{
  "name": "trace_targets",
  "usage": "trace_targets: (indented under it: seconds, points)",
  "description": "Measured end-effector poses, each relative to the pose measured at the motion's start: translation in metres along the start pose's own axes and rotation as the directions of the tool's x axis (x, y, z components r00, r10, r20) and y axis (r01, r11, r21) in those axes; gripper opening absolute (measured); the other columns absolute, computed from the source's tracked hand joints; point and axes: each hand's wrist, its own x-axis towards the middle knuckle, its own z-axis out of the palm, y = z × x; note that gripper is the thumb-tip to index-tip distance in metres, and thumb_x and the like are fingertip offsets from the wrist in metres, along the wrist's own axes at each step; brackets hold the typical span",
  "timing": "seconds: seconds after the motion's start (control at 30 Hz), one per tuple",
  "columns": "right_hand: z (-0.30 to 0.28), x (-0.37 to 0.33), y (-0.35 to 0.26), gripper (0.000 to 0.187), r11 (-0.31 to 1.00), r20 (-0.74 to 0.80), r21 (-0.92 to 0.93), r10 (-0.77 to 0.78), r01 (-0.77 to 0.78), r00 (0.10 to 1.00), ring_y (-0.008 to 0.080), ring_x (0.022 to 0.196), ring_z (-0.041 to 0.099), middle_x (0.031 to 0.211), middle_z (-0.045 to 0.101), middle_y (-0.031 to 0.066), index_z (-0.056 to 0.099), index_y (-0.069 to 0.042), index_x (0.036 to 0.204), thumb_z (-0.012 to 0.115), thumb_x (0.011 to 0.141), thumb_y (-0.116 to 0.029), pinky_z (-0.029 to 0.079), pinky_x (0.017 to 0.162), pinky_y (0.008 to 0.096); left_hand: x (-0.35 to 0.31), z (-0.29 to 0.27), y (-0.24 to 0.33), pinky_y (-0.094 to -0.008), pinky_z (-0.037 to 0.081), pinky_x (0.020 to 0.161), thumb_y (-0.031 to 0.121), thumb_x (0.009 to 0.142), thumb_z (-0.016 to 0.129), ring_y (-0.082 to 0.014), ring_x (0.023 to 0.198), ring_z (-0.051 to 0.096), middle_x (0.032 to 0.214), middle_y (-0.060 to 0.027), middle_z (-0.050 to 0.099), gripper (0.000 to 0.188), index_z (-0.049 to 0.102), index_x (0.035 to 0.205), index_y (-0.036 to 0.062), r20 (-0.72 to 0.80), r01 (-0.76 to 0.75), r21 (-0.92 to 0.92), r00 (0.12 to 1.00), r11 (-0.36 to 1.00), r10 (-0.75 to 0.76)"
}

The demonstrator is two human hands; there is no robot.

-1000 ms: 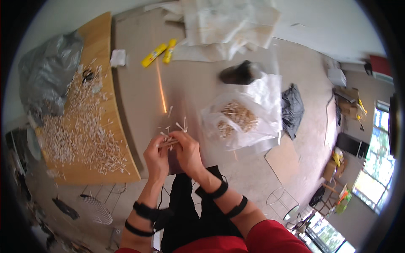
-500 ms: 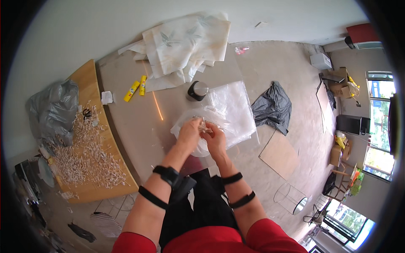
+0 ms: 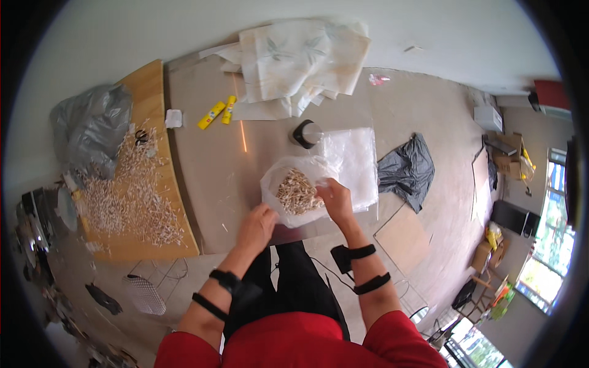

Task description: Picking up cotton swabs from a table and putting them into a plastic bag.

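Observation:
In front of me a clear plastic bag (image 3: 268,184) lies spread on the table, its mouth wide. Inside it is a heap of cotton swabs (image 3: 297,191) with pale wooden sticks. My left hand (image 3: 257,227) is at the bag's near left edge, its fingers bent together against the plastic. On the other side my right hand (image 3: 336,197) has its fingers closed on the bag's right rim, close beside the swabs; the fingertips are partly hidden. Under and behind the bag, a stack of flat clear bags (image 3: 359,165) reaches to the right.
A dark container (image 3: 305,134) stands behind the bag. Two yellow tubes (image 3: 218,113) and a small white box (image 3: 174,118) lie farther left. Many loose swabs (image 3: 132,202), black scissors (image 3: 141,136) and a grey bag (image 3: 92,132) cover the wooden table (image 3: 184,236). Folded sheeting (image 3: 300,58) lies at the back.
My hands were together over the bag and have moved apart, left hand to the near left, right hand to the right. The bag's mouth is now spread, showing the swabs. The view has shifted.

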Motion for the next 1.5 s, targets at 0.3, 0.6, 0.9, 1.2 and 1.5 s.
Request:
trace_targets:
  seconds: [0.3,0.6,0.9,1.2,1.5]
  points:
    - [0.020,0.017,-0.168,0.029,0.871,0.071,0.488,-0.106,0.059,0.992,0.0028,0.057,0.038,0.067,0.048,-0.0019,0.052,0.002,0.121,0.042,0.100,-0.016,0.032,0.051,0.0180,-0.052,-0.124,0.034,-0.0353,0.047,0.064,-0.010,0.066,0.060,-0.0285,0.076,0.056,0.082,-0.0089,0.051,0.029,0.063,0.091,0.0062,-0.507,0.036,-0.239,0.848,0.970,-0.157]
    - [0.120,0.091,-0.199,0.030,0.893,0.316,0.431,-0.282,0.128,0.906,0.0095,0.064,0.054,0.079,0.059,0.0047,0.052,0.005,0.120,0.045,0.096,-0.012,0.044,0.063,0.0232,-0.060,-0.176,-0.081,-0.0300,0.047,0.065,-0.008,0.073,0.059,-0.0229,0.079,0.058,0.089,-0.0086,0.056,0.025,0.061,0.094,0.0043,-0.539,0.123,-0.249,0.807,0.961,-0.243]
    - [0.203,0.040,-0.034,0.014,0.828,0.437,-0.055,-0.482,0.558,0.759,0.0335,0.080,0.060,0.094,0.058,0.0125,0.059,-0.006,0.097,0.056,0.083,-0.003,0.049,0.070,0.0419,-0.132,0.038,-0.134,-0.0354,0.047,0.074,0.010,0.081,0.066,-0.0218,0.082,0.054,0.106,-0.0116,0.051,0.041,0.048,0.116,0.0004,-0.475,0.489,-0.697,0.233,0.524,-0.849]
    - [0.275,0.104,0.024,0.018,0.542,0.692,-0.355,-0.396,0.762,0.604,0.0343,0.090,0.058,0.105,0.053,0.0106,0.053,-0.012,0.097,0.058,0.080,-0.008,0.049,0.071,0.0454,-0.113,0.142,-0.193,-0.0390,0.047,0.072,0.011,0.079,0.068,-0.0318,0.082,0.054,0.094,-0.0131,0.050,0.026,0.051,0.096,0.0038,-0.524,0.640,-0.489,0.327,0.592,-0.786]
    - [0.308,0.047,0.042,0.015,0.783,0.568,-0.330,-0.281,0.527,0.774,0.0369,0.084,0.059,0.104,0.055,0.0123,0.050,-0.011,0.095,0.059,0.085,-0.016,0.048,0.068,0.0472,-0.065,0.124,-0.183,-0.0456,0.047,0.068,0.014,0.086,0.058,-0.0378,0.075,0.058,0.079,-0.0178,0.058,0.011,0.053,0.089,0.0050,-0.392,0.534,-0.700,0.269,0.475,-0.880]
